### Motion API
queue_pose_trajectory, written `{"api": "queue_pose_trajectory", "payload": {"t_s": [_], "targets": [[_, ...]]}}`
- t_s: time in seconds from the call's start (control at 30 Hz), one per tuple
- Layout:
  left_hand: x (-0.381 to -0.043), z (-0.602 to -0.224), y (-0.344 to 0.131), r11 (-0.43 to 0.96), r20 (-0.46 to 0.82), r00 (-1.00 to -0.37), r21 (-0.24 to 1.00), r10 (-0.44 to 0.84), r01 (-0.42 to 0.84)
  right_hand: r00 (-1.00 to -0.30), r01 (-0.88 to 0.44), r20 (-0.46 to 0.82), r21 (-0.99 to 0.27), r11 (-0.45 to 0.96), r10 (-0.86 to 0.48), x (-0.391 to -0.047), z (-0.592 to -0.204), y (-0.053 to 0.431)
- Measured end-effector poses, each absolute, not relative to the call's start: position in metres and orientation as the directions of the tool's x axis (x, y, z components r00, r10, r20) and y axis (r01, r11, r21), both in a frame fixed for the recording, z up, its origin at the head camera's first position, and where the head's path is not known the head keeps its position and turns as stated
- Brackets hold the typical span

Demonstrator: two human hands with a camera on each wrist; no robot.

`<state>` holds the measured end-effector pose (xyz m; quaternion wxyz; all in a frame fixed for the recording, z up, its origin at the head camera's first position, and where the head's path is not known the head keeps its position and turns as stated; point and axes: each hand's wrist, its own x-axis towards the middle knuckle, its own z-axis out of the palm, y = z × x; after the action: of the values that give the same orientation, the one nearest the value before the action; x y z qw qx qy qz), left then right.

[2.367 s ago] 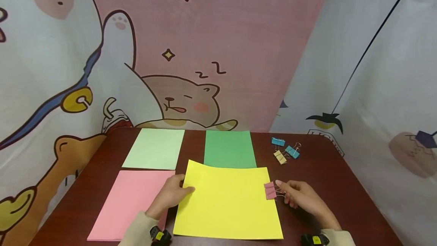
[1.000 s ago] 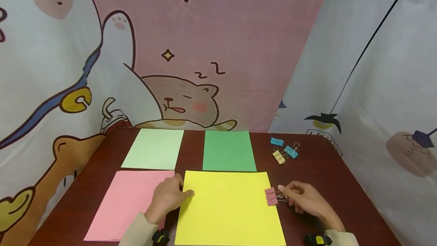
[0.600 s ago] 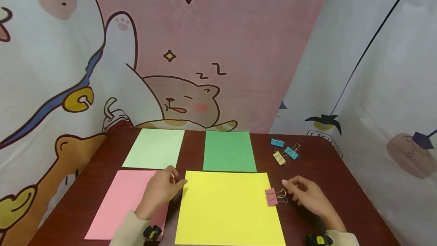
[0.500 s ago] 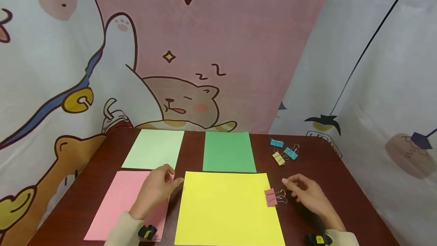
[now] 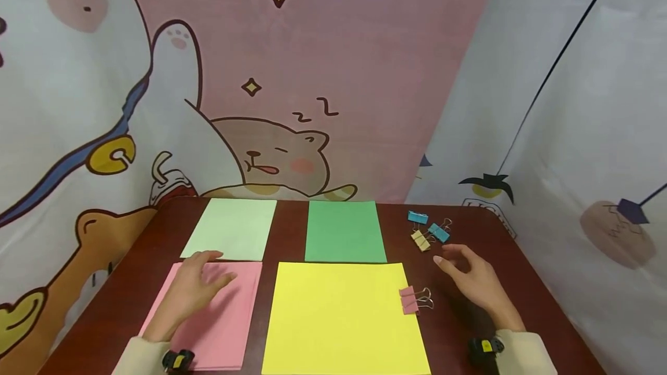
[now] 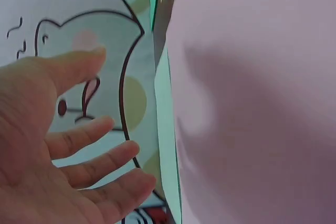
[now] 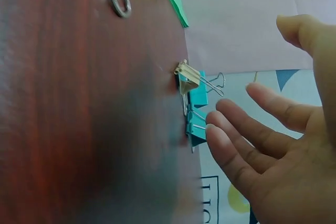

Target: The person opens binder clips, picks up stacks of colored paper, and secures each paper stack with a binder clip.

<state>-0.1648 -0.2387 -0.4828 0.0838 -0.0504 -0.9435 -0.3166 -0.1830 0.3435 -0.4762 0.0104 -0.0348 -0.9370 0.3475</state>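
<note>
From where I stand, a cloth [image 5: 365,74] printed with cartoon animals fills the upper frame, behind a dark red-brown table [image 5: 292,230]. In the lower left, a person's left hand [image 5: 187,295] hovers over the pink paper [image 5: 221,328], casting a shadow on it; thumb and fingers are spread well apart, gently bent, holding nothing. The pink paper lies flat, and just beyond it, left of centre, lies the pale green paper [image 5: 231,227]. At lower centre, the yellow paper [image 5: 344,317] lies flat, running down to the bottom of the frame. The green paper [image 5: 345,230] lies just beyond it, mid-frame. A pink clip [image 5: 409,301] is clamped on the yellow paper's right edge, its wire handles pointing right, both hands clear of it. Farther right, two blue clips [image 5: 439,232] and a cream clip [image 5: 420,240] sit bunched near the table's far corner. Near them, at lower right, the right hand [image 5: 476,282] is held with a gap between thumb and bent fingers, nothing in its grasp. Both sleeves [image 5: 523,353] are beige.
</note>
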Motion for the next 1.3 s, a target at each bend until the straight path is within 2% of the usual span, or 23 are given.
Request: {"api": "queue_pose_trajectory", "payload": {"t_s": [0.4, 0.7, 0.9, 1.3], "targets": [[-0.151, -0.485, -0.282, 0.841, 0.038, -0.999, 0.540, 0.019, 0.037, -0.998, -0.004, 0.053, -0.614, 0.789, 0.036, -0.220, -0.474, 0.344], [-0.151, -0.483, -0.297, 0.872, -0.167, -0.984, 0.470, -0.063, -0.136, -0.999, 0.052, -0.022, -0.586, 0.809, 0.049, -0.238, -0.476, 0.342], [-0.152, -0.483, -0.301, 0.929, -0.161, -0.984, 0.346, -0.078, -0.130, -0.999, 0.038, -0.028, -0.593, 0.805, 0.026, -0.246, -0.484, 0.340], [-0.155, -0.476, -0.291, 0.910, -0.226, -0.963, 0.349, -0.149, -0.223, -0.999, -0.033, 0.042, -0.515, 0.857, -0.013, -0.270, -0.491, 0.337]]}}
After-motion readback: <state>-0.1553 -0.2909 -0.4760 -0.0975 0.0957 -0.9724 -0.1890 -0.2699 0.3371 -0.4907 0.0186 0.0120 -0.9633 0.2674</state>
